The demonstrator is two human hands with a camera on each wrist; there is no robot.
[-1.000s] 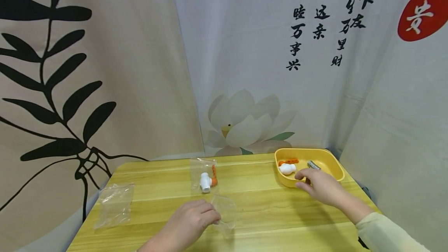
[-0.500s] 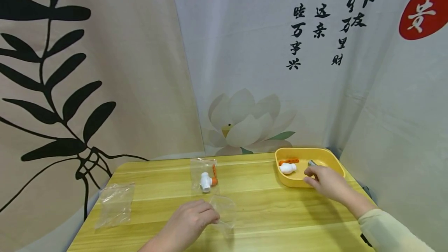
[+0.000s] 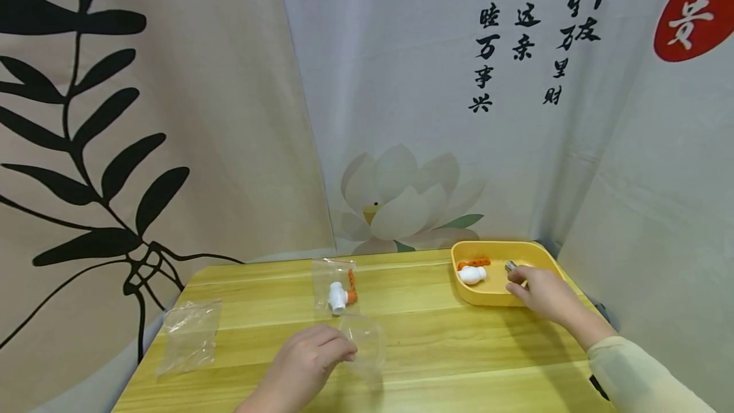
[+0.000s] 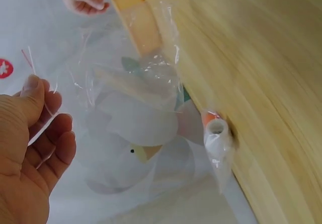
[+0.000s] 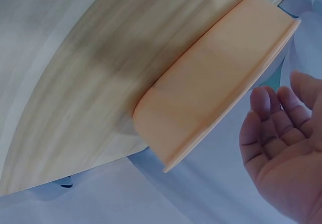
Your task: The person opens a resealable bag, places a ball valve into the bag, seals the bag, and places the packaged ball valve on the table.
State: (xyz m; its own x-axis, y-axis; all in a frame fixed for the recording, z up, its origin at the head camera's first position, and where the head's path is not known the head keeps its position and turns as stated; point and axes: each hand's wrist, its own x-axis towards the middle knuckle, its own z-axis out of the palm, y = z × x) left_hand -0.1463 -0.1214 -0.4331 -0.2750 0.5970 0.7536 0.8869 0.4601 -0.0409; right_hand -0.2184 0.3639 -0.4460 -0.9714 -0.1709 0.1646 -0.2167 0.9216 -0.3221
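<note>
My left hand (image 3: 312, 359) pinches the edge of a clear plastic bag (image 3: 367, 340) between thumb and forefinger, above the table. In the left wrist view the transparent bag (image 4: 161, 73) spreads out from the fingertips, and I see nothing inside it. Over the right part of a yellow tray (image 3: 487, 299) is my right hand (image 3: 541, 295), its fingers loosely bent beside a small silvery metal piece (image 3: 510, 266). The right wrist view shows this hand (image 5: 282, 138) beyond the tray's rim, thumb apart from the fingers, nothing seen between them. A white plastic fitting (image 3: 473, 275) and an orange piece (image 3: 477, 262) lie in the tray's left end.
A second clear bag (image 3: 321, 273) lies near the table's back edge, with a white T-shaped fitting (image 3: 337, 299) and an orange handle-like piece (image 3: 352, 285) in it. Another clear bag (image 3: 192, 336) lies flat at the left. A printed curtain (image 3: 401, 81) hangs behind the wooden table (image 3: 459, 362).
My right hand has shifted a little to the right over the tray, its fingertips now by the metal piece. The left hand has stayed nearly still with the bag.
</note>
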